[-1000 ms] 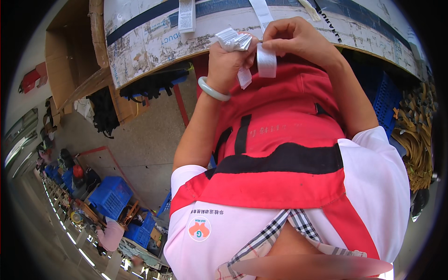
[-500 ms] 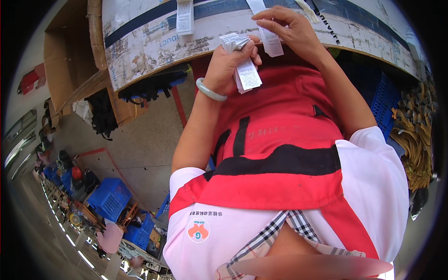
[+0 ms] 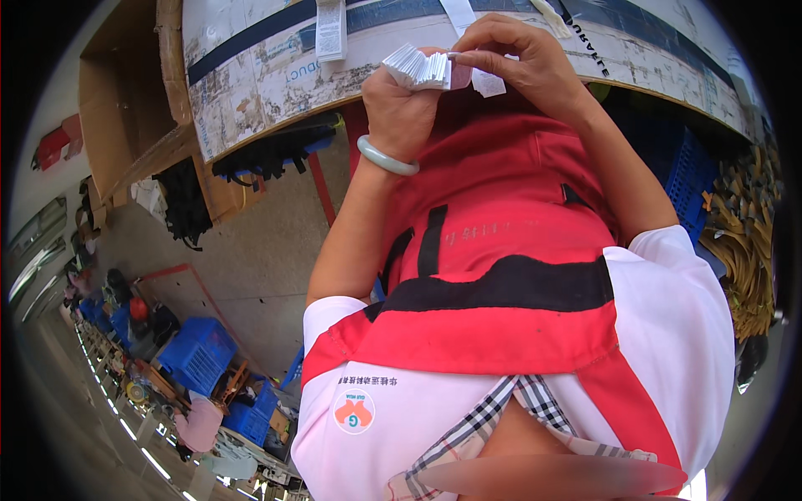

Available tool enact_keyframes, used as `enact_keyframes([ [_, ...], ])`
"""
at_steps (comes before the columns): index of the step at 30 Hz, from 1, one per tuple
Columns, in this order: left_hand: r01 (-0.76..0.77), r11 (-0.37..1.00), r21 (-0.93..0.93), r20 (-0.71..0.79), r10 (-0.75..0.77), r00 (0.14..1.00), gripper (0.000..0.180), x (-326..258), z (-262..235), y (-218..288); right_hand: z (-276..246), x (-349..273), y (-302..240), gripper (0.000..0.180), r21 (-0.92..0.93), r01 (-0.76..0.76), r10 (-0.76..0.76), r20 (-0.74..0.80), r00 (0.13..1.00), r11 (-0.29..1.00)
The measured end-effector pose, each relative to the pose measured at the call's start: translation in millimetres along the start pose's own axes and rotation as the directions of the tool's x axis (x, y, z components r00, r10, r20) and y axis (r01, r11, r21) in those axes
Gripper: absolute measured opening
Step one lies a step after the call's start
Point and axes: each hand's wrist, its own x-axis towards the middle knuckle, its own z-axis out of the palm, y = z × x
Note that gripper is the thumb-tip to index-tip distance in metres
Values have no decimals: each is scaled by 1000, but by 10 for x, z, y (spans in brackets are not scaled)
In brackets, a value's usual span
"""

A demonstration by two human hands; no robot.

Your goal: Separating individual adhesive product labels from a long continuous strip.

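Observation:
My left hand (image 3: pixel 394 115), with a pale bangle on its wrist, is closed around a fanned stack of white paper labels (image 3: pixel 418 70), edges up. My right hand (image 3: pixel 522 57) is at the stack's right side, thumb and forefinger pinched together at its edge; whatever is between the fingertips is too small to make out. A white label strip (image 3: pixel 458 13) on the table passes behind my right hand, and a printed label end (image 3: pixel 488 83) shows below the fingers. Another bundle of printed labels (image 3: pixel 331 32) hangs over the table to the left.
The worn white table (image 3: pixel 251 104) with a dark blue stripe lies ahead, its near edge against my red apron (image 3: pixel 501 184). An open cardboard box (image 3: pixel 138 92) stands left. Black straps (image 3: pixel 271 154) hang below the table. Blue crates (image 3: pixel 199 355) and a person in pink (image 3: pixel 200 424) are farther left.
My left hand has turned the labels so their fanned edges face up. My right hand has moved from the label strip to the stack's edge, its fingertips closing together.

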Motion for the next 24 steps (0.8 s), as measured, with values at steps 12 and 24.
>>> enact_keyframes([
  [12,164,974,-156,73,-154,985,16,-50,-53,-17,25,-55,-36,17,224,-319,296,134,946,921],
  [24,195,971,-138,50,-190,981,15,-80,-33,-62,51,-102,30,15,166,-244,234,76,969,956],
])
